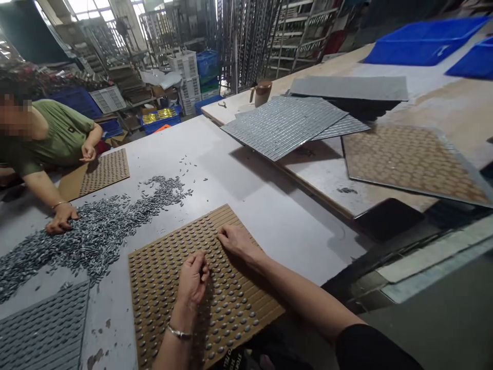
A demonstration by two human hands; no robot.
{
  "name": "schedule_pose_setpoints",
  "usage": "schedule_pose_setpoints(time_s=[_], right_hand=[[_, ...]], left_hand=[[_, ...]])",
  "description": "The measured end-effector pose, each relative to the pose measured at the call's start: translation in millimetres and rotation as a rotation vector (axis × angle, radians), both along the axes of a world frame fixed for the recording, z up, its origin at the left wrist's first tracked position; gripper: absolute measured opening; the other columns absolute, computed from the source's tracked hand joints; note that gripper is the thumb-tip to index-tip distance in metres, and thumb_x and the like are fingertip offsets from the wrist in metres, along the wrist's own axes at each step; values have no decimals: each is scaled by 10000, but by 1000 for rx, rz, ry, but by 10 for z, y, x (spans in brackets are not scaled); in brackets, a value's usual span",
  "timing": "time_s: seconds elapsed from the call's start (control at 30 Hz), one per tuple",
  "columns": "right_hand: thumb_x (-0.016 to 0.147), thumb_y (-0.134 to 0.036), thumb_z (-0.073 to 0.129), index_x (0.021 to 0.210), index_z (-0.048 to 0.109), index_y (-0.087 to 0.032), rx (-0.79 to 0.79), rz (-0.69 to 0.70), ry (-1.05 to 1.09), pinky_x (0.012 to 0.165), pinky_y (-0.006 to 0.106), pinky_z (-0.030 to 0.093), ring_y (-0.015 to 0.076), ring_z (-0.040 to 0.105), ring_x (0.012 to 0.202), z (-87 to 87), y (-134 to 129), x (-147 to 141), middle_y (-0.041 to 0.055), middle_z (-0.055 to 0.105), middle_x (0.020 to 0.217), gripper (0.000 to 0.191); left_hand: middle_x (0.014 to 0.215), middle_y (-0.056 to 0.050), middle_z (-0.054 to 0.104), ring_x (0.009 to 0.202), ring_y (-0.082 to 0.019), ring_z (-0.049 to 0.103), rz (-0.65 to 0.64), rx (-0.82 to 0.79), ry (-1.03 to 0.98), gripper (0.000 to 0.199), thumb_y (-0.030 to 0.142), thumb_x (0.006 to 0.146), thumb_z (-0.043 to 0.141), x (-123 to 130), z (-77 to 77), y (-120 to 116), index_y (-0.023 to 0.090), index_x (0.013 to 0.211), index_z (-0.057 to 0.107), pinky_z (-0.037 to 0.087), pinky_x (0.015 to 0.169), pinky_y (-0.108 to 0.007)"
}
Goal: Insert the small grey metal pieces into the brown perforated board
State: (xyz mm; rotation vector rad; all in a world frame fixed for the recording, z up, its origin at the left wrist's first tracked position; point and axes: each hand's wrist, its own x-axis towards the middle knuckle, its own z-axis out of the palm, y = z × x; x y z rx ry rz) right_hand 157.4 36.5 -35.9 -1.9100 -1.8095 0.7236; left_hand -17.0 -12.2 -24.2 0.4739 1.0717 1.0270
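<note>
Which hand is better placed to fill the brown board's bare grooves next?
Probably the right hand: it's beside the bare grooves, while the left hand is over filled rows.

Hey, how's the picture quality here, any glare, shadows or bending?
Head view: glare washes out the windows; soft shadows fall on the white table; wide-angle stretch toward the edges; a pixelated patch covers the co-worker's face; the hands look fairly sharp.

Open strip of white tabletop [292,221], right of the studded brown board [165,267]; way left blocked by heaped metal pieces [103,231]; corrugated sheets [285,123] overhanging beyond.
</note>
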Motion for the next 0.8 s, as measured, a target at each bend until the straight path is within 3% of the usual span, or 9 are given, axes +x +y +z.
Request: schedule_pose_setpoints(time_s=[0.17, 0.27, 0.4, 0.5, 0.7, 0.8], right_hand=[[848, -219, 518, 808, 651, -166, -9, -20, -33, 627, 256, 349, 172, 588, 720, -41, 55, -10, 75, 691, 790, 149], [851, -223, 543, 948, 622, -158, 25, -36, 82, 618, 238, 366, 149, 573, 684, 39, -41, -11, 44, 671, 772, 142], [868, -276, 564, 922, 623, -174, 159, 103, 445, 641, 226, 409, 124, 566, 689, 226, -325, -25, 4, 653, 776, 130], [868, -268, 576, 869, 642, -178, 194, 180, 545, 651, 228, 422, 123, 570, 703, 309, -493, -27, 1, 653, 780, 112], [854, -286, 589, 833, 639, -173, 105, 149, 674, 649, 239, 455, 131, 573, 703, 273, -573, -17, 7, 651, 771, 126], [850, -295, 586, 812, 625, -172, 117, 113, 722, 656, 243, 464, 131, 574, 704, 252, -592, -31, 7, 637, 760, 135]], left_hand=[[752, -27, 584, 599, -61, 505, 12, -28, -138, 404, 203, 594, 844, 5, 24, 19, 90, 944, 676, 372, 453, -141], [774, -47, 618, 586, -57, 500, 7, -36, -171, 367, 147, 591, 828, 36, 70, 22, 98, 914, 662, 352, 442, -136], [750, -36, 619, 552, -49, 477, -7, -43, -157, 326, 204, 609, 833, 97, 102, -13, 118, 845, 626, 301, 405, -122], [708, -6, 575, 531, -40, 454, -93, -29, -151, 327, 255, 628, 832, 155, 100, -46, 111, 827, 617, 271, 387, -119], [723, 6, 552, 562, -46, 468, -53, -10, -138, 369, 219, 576, 860, 247, 79, -79, 110, 843, 630, 316, 418, -136], [728, 0, 544, 553, -36, 442, -100, -46, -188, 319, 227, 622, 839, 255, 90, -95, 98, 831, 635, 286, 407, -131]])
